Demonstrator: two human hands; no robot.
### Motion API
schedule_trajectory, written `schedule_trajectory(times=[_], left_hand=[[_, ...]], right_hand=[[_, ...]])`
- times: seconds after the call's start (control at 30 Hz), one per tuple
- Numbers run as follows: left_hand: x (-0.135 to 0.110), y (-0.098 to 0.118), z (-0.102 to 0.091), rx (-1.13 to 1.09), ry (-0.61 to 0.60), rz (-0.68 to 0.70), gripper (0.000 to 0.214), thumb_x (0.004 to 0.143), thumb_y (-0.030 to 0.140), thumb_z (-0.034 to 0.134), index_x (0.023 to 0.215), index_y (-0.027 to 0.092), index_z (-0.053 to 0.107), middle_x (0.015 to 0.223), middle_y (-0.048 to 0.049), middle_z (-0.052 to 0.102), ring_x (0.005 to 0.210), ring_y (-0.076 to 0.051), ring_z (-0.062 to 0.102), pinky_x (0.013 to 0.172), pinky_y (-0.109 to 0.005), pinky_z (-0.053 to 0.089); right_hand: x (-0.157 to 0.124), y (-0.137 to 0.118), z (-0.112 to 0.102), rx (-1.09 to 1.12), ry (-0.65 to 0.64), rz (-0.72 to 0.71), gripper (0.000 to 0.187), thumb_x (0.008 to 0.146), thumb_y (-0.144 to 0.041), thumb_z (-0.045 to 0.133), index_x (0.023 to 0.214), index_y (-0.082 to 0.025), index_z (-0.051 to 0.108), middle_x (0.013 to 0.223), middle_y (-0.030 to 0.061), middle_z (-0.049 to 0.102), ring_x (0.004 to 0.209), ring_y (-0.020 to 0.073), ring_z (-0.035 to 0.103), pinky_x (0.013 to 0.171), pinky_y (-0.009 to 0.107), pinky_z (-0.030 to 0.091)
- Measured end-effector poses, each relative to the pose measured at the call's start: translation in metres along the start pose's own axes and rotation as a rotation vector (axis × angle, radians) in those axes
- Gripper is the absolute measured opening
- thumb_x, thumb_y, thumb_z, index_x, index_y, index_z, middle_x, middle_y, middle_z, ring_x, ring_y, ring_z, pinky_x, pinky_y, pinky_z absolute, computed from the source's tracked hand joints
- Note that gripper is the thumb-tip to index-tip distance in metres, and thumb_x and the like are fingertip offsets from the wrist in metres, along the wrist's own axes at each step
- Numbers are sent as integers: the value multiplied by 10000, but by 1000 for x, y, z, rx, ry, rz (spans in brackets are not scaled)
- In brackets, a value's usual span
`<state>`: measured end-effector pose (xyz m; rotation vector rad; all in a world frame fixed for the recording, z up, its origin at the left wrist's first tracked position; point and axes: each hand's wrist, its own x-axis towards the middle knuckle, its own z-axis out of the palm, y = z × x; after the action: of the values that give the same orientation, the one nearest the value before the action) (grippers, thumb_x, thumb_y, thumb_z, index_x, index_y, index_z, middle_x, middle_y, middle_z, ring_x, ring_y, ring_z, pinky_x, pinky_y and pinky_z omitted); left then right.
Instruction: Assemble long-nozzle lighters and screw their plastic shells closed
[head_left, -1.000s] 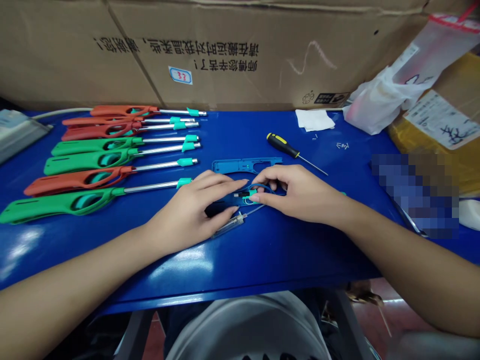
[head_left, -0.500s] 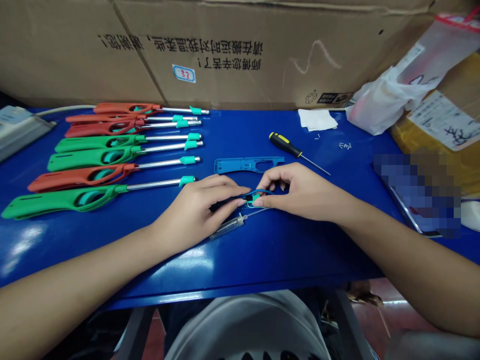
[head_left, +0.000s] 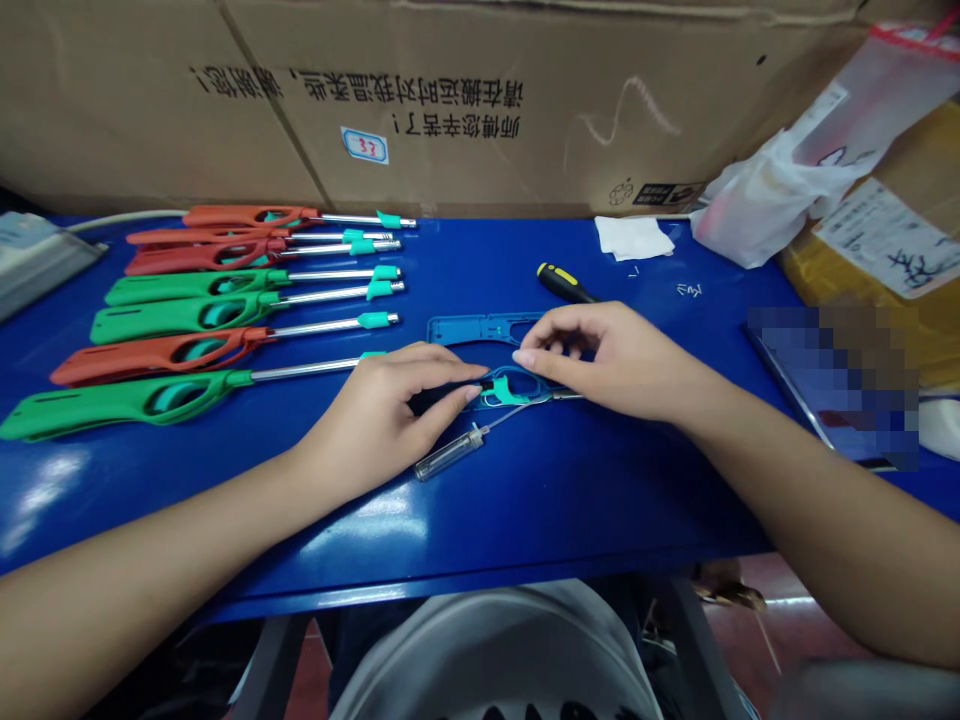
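My left hand [head_left: 397,410] pinches the left part of a blue lighter housing half [head_left: 536,377] lying on the table. A green trigger [head_left: 496,391] sits inside it, with a dark part and a thin white wire beside it. A clear fuel tank [head_left: 450,453] lies below the housing, its thin tube running up to the right. My right hand [head_left: 592,355] is just above the housing's right side, thumb and index finger closed together; whatever is between them, if anything, is hidden. Behind, the other blue housing half [head_left: 465,329] lies flat, partly covered by my right hand.
Several finished-looking red and green lighters [head_left: 165,310] lie in a row at left. A black-and-yellow screwdriver [head_left: 564,283], small screws [head_left: 688,291] and white paper [head_left: 634,239] are behind my right hand. A cardboard box [head_left: 450,60] stands along the back; a tablet-like device [head_left: 795,380] lies at right.
My right hand has come off the trigger and lifted slightly up and to the right, uncovering the trigger in the housing. My left hand has stayed on the housing.
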<state>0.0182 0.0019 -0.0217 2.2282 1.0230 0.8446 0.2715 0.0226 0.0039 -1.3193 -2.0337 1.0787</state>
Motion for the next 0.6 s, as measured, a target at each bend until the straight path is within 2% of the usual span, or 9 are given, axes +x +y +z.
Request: schedule_trajectory(times=[0.13, 0.3, 0.47, 0.6], left_hand=[[0, -2, 0, 4, -5, -6, 243, 1009, 297, 675, 1167, 176, 815, 1071, -73, 788, 957, -178, 742, 865, -266, 577], [-1, -2, 1, -3, -21, -10, 269, 1021, 323, 655, 1187, 179, 810, 1073, -78, 777, 935, -179, 736, 833, -271, 575], [0, -3, 2, 94, -13, 35, 245, 1021, 299, 644, 1159, 192, 815, 1020, -66, 723, 928, -187, 704, 862, -315, 572], [2, -1, 0, 138, -34, 44, 268, 1035, 307, 609, 1192, 204, 801, 1042, -68, 707, 929, -184, 697, 847, -314, 589]], right_hand=[[-1, -1, -7, -65, -50, -8, 241, 827, -435, 811, 889, -205, 778, 822, 6, 716, 764, 156, 590, 713, 307, 467], [-2, -1, 1, -133, -70, -24, 190, 806, -341, 830, 902, -192, 761, 889, 12, 725, 825, 158, 603, 781, 300, 487], [1, 4, 1, -99, -66, -25, 224, 812, -372, 818, 930, -193, 752, 909, 17, 718, 832, 163, 602, 773, 304, 486], [-1, 2, -11, -117, -64, -30, 220, 874, -412, 741, 944, -204, 750, 909, 27, 734, 825, 175, 613, 770, 327, 488]])
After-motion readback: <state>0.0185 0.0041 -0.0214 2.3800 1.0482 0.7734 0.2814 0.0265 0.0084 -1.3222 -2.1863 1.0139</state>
